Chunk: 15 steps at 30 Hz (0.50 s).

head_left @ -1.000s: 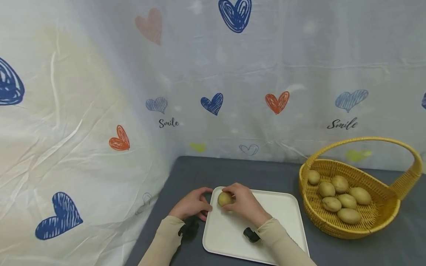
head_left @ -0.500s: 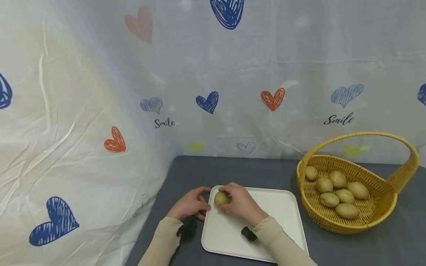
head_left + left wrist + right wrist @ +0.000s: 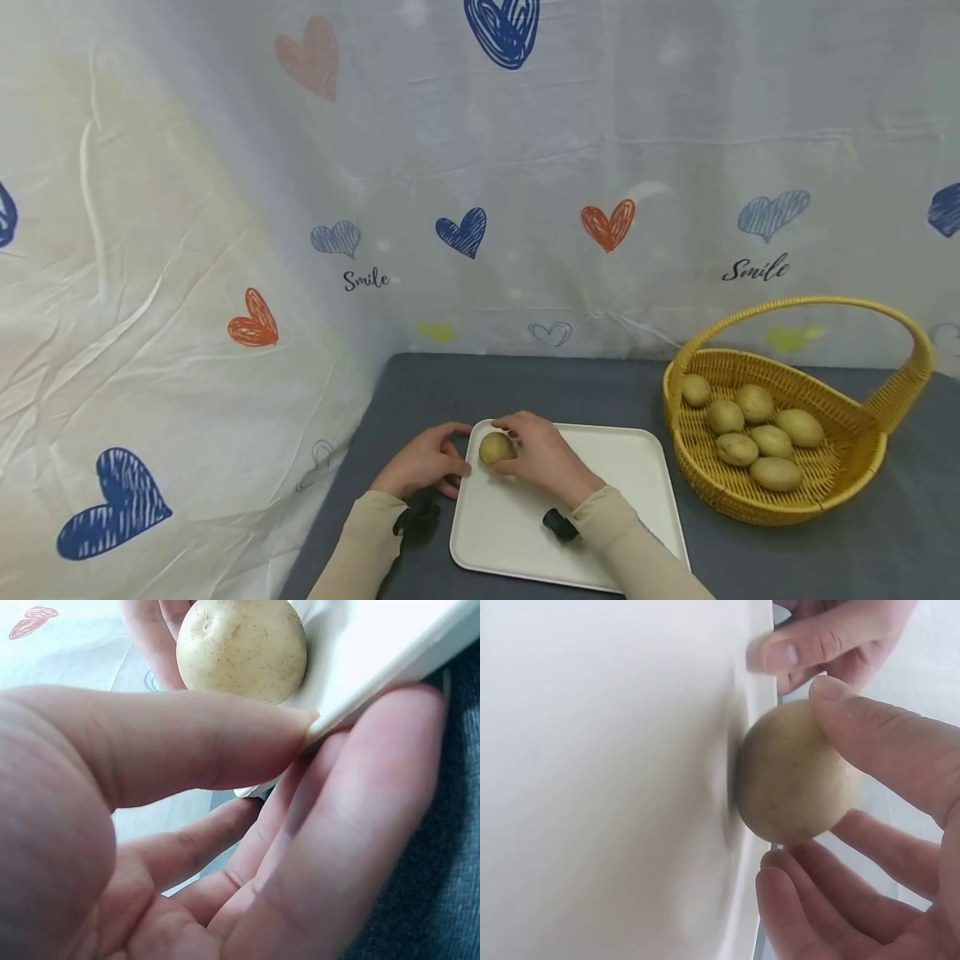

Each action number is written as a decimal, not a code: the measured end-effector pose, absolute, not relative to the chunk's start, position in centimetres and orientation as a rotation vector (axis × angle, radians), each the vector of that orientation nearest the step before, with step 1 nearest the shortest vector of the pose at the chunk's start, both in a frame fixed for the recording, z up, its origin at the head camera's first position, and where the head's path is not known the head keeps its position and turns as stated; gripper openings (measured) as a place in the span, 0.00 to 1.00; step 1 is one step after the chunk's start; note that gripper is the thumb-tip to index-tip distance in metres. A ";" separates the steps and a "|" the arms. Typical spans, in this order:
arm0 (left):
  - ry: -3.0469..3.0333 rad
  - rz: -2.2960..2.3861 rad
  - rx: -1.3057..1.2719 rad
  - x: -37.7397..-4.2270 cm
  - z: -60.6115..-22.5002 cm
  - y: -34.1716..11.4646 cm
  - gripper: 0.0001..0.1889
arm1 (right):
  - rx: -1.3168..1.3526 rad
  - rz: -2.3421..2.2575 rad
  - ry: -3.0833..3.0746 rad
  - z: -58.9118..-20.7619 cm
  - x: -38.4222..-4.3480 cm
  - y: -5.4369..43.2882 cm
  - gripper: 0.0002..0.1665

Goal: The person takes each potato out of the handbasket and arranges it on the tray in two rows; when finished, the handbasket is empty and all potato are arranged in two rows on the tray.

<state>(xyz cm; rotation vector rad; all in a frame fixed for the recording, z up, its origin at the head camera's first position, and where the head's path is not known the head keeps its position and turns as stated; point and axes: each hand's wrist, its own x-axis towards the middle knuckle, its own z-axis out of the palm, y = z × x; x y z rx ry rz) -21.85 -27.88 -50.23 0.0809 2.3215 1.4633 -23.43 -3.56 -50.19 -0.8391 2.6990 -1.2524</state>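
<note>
A round, pale brown potato (image 3: 495, 448) sits at the far left corner of a white rectangular tray (image 3: 517, 537). My right hand (image 3: 551, 458) holds it, thumb on one side and fingers on the other; in the right wrist view the potato (image 3: 795, 776) touches the tray's surface. At the tray's left edge, my left hand (image 3: 422, 460) pinches the rim. The left wrist view shows its thumb on the rim and its fingers beneath, close to the potato (image 3: 241, 652).
A yellow wicker basket (image 3: 712, 493) with a tall handle stands right of the tray, with several potatoes (image 3: 776, 473) inside. Dark grey cloth covers the table (image 3: 525, 387). A white curtain (image 3: 555, 167) printed with hearts hangs behind and to the left.
The head view has shifted slightly, so the whole scene sits a little further left. Both hands keep their places on the potato and the tray.
</note>
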 end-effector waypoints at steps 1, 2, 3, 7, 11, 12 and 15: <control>2.317 1.463 0.085 -21.9 -50.2 -27.7 0.37 | -0.834 -1.250 2.704 -50.1 -23.5 -3.3 0.38; 2.312 1.463 0.086 -22.0 -50.2 -27.6 0.37 | -0.828 -1.244 2.708 -50.0 -23.5 -3.1 0.37; 2.307 1.464 0.088 -22.1 -50.2 -27.5 0.37 | -0.825 -1.242 2.709 -50.0 -23.5 -2.9 0.37; 2.291 1.467 0.092 -22.4 -50.0 -27.1 0.38 | -0.823 -1.247 2.707 -49.4 -23.5 -2.0 0.36; 2.284 1.466 0.098 -22.3 -50.0 -27.3 0.38 | -0.784 -1.299 2.679 -48.3 -23.0 -0.7 0.37; 2.282 1.467 0.096 -22.2 -50.1 -27.4 0.38 | -0.768 -1.310 2.669 -48.0 -22.8 -0.2 0.38; 2.275 1.470 0.090 -22.0 -50.2 -28.0 0.39 | -0.736 -1.321 2.632 -46.8 -21.9 1.6 0.37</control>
